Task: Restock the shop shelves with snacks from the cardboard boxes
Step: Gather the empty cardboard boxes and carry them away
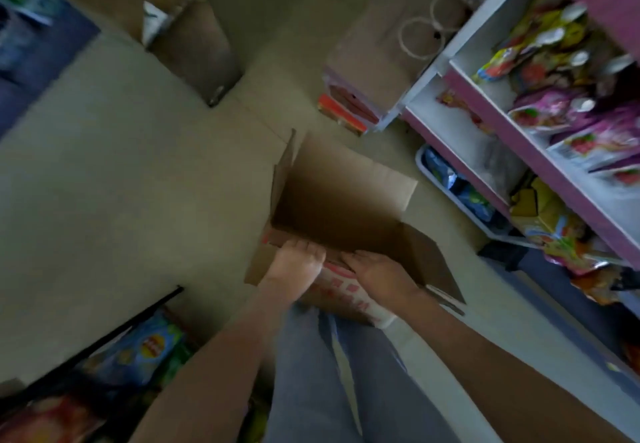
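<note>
Cardboard box [346,200] stands open on the shop floor [121,183], flaps spread, its inside dark and showing no contents, directly beyond both grips. The left grip [294,264] hooks its fingers over the box's near rim, holding the cardboard. The right grip [379,274], just beside it, clasps the same rim above red print on the outer wall; motion blur hides its fingertips. Below the grips are the person's bare forearms and grey-blue trousers [329,373]. To the right of the right grip, pink-edged white shelves [540,155] carry bright snack packets [540,61], some tiers crowded, one lower tier nearly bare. A white basket [420,162] with blue packets sits on the floor at the foot of the shelves. Far beyond the left grip stands a second brown carton [194,44]. Down and to the left of the left grip, bags of crisps [145,349] fill a dark rack.
</note>
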`<move>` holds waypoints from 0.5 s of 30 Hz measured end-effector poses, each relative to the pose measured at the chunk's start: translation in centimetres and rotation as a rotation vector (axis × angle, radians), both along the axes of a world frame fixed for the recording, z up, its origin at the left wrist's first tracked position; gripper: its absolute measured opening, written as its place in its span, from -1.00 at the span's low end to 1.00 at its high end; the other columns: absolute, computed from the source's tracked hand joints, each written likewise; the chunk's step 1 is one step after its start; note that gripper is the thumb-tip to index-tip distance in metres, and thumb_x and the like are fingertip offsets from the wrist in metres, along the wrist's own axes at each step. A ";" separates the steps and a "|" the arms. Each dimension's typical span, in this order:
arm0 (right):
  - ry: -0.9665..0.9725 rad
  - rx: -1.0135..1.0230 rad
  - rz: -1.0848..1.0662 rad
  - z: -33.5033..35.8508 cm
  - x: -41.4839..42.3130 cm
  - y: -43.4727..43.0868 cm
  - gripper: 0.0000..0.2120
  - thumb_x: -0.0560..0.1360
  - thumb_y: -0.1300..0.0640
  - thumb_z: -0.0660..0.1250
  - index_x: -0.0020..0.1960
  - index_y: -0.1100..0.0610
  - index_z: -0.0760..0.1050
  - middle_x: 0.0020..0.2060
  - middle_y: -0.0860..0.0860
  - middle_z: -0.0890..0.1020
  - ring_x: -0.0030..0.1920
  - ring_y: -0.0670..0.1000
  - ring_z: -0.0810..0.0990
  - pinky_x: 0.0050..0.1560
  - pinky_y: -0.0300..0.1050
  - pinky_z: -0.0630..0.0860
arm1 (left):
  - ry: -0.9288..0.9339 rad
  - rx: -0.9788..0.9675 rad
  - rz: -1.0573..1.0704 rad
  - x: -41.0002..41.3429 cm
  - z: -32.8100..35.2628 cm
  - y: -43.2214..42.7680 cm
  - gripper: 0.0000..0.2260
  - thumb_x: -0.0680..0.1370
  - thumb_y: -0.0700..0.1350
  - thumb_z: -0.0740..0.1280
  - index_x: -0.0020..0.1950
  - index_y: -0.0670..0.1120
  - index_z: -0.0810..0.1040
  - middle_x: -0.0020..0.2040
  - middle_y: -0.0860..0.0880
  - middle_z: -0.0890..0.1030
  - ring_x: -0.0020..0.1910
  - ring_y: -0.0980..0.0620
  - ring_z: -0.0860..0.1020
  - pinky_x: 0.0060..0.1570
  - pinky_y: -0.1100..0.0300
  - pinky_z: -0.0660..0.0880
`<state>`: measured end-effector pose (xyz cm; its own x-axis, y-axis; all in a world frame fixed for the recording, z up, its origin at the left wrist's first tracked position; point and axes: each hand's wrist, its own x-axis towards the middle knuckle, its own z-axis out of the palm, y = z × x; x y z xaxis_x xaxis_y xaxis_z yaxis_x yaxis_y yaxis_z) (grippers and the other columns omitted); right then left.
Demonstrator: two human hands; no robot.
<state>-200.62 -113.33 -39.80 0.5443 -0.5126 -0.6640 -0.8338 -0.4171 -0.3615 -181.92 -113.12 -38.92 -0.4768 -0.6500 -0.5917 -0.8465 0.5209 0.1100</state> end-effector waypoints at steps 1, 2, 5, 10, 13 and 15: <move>-0.041 -0.011 0.064 1.0 1.0 -0.4 -0.47 0.61 0.08 0.16 0.55 0.08 0.14 0.45 0.11 0.35 0.43 0.12 0.32 0.37 -0.02 0.32 | -0.040 0.022 0.057 1.4 1.5 0.4 -0.72 0.37 -0.20 0.20 -0.05 -0.16 0.65 -0.19 -0.12 0.63 -0.20 -0.08 0.62 -0.15 0.15 0.51; -0.066 -0.027 0.117 1.9 2.0 -0.8 -0.46 0.61 0.09 0.16 0.55 0.09 0.11 0.46 0.11 0.33 0.44 0.12 0.31 0.38 -0.02 0.30 | -0.079 0.054 0.135 2.7 2.5 0.9 -0.69 0.49 -0.21 0.17 0.17 -0.19 0.56 0.04 -0.17 0.60 0.03 -0.13 0.58 0.07 0.08 0.46; -0.095 -0.053 0.155 5.0 4.5 -2.6 -0.36 0.62 0.03 0.17 0.58 0.07 -0.07 0.53 0.06 0.18 0.52 0.07 0.16 0.45 -0.06 0.14 | -0.195 0.069 0.303 6.5 5.8 2.0 -0.63 0.60 -0.20 0.17 0.41 -0.20 0.29 0.34 -0.17 0.44 0.33 -0.15 0.40 0.34 0.03 0.27; -0.051 -0.005 0.075 8.3 8.7 -6.6 -0.34 0.59 0.00 0.24 0.58 0.05 0.00 0.53 0.04 0.20 0.49 0.06 0.20 0.43 -0.08 0.21 | -0.264 -0.022 0.514 13.7 11.1 2.2 -0.58 0.56 -0.21 0.26 0.41 -0.17 0.30 0.32 -0.13 0.46 0.30 -0.11 0.44 0.29 0.08 0.35; -0.018 -0.072 -0.029 9.3 12.3 -9.8 -0.49 0.59 0.10 0.24 0.50 0.12 0.24 0.44 0.09 0.36 0.42 0.09 0.33 0.38 -0.11 0.27 | -0.270 -0.061 0.682 18.6 12.8 1.7 -0.60 0.54 -0.21 0.31 0.37 -0.11 0.36 0.27 -0.06 0.52 0.24 -0.04 0.49 0.20 0.12 0.42; -0.046 -0.124 -0.082 10.6 15.9 -12.1 -0.54 0.56 0.20 0.24 0.45 0.18 0.33 0.37 0.15 0.43 0.37 0.14 0.38 0.35 -0.09 0.28 | -0.258 -0.108 0.770 21.8 14.4 1.2 -0.66 0.55 -0.22 0.28 0.32 -0.10 0.41 0.22 -0.04 0.55 0.19 -0.02 0.53 0.13 0.15 0.45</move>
